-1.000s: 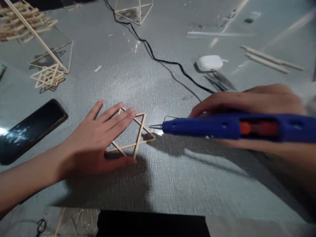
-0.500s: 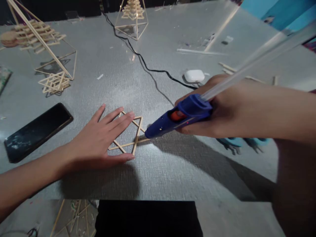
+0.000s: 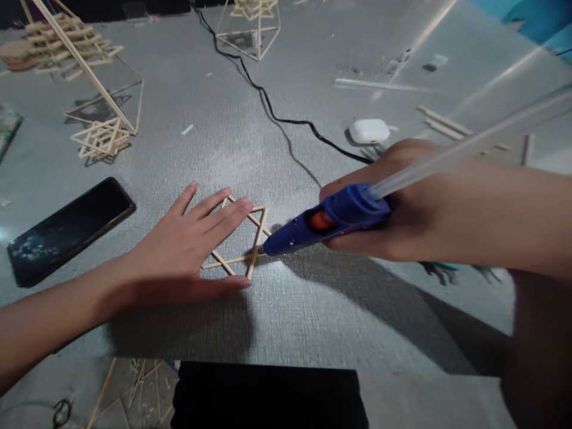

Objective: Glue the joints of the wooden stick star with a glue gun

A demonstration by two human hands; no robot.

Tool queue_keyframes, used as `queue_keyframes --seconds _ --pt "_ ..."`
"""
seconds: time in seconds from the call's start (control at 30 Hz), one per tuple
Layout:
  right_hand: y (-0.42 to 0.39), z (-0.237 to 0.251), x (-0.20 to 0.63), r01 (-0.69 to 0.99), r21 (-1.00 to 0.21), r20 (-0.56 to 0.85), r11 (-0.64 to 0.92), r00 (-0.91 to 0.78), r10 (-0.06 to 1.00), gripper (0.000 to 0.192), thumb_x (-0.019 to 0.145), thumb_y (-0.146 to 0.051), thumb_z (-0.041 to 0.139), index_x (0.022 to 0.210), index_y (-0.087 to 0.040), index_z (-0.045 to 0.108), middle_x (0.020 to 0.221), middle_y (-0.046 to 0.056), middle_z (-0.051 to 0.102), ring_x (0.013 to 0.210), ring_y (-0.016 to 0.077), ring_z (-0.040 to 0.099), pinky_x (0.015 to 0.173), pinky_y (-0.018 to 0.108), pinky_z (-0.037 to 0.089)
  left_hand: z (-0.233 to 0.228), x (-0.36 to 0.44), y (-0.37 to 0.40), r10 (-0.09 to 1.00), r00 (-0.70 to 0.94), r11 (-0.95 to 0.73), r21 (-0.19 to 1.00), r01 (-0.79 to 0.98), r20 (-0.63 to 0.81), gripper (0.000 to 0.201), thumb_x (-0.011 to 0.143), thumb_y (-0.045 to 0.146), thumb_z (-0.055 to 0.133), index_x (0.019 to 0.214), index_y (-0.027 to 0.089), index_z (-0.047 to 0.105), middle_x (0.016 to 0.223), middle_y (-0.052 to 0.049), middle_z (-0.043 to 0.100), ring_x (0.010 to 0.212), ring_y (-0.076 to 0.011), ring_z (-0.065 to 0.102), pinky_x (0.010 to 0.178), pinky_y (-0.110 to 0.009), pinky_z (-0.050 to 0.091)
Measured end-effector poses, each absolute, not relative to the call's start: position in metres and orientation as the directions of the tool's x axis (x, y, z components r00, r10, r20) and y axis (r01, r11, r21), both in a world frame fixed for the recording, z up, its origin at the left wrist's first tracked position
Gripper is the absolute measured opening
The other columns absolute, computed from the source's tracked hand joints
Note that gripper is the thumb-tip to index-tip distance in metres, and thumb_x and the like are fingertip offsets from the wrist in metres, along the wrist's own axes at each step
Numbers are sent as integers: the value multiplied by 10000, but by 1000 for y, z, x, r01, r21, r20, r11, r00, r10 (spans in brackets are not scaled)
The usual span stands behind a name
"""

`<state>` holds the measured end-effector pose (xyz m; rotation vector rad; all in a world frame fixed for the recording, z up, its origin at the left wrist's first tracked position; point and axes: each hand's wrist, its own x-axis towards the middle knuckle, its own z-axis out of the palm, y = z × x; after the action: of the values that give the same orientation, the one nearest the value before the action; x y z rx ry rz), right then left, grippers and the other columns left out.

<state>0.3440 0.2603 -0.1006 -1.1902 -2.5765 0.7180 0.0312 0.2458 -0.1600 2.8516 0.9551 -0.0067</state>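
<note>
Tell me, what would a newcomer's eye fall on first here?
Probably the blue plastic glue gun in the right hand, just right of centre, its tip by a small pale wooden star of crossed sticks. The left hand lies flat over that star's left side. A tiered stack of pale wooden sticks stands out at upper left.

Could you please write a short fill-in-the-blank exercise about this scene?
1. The right hand holds a glue gun coloured mainly ____.
2. The left hand rests on a wooden frame shaped like a ____.
3. The phone lies with its screen facing ____.
4. The cord on the table is ____.

Missing words: blue; star; up; black.
</note>
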Motion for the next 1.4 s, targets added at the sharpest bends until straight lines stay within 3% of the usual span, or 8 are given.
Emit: queue_keyframes --seconds 0.47,0.77,1.0,1.27,1.4 --pt "258 -108 344 622 -506 30 597 -679 733 172 794 -232 741 646 -246 655 501 -81 372 407 61 327 322 177 262 -161 31 246 601 799 -788 141 599 -31 1044 1035 901 306 1763 154 258 1787 -126 410 1714 -361 249 1400 -627 7" --pt "256 -99 341 613 -525 -33 590 -708 706 160 781 -174 777 677 -250 683 520 -85 575 407 62 470 365 198 318 -162 31 246 594 804 -797 119 592 -22 1035 1049 881 308 1758 129 261 1789 -144 399 1713 -365 252 1397 -626 11" --pt "257 -102 356 524 -613 99 591 -692 715 174 874 -253 682 707 -281 720 515 -96 583 378 43 471 338 151 304 -162 29 245 599 801 -793 123 597 -29 1031 1044 890 284 1767 156 243 1792 -125 398 1723 -349 228 1404 -601 -17" --pt "258 -107 352 581 -617 -14 531 -683 731 91 822 -266 699 736 -256 726 597 -63 653 497 80 567 417 174 372 -162 30 246 597 802 -796 107 595 -14 1047 1038 899 296 1760 142 275 1776 -152 422 1708 -375 266 1399 -620 23" --pt "256 -111 350 583 -604 22 544 -670 742 136 822 -281 672 695 -237 691 562 -56 612 463 79 504 410 207 335 -162 30 246 600 800 -793 121 597 -21 1049 1025 908 335 1768 171 257 1776 -148 421 1709 -379 265 1400 -621 23"
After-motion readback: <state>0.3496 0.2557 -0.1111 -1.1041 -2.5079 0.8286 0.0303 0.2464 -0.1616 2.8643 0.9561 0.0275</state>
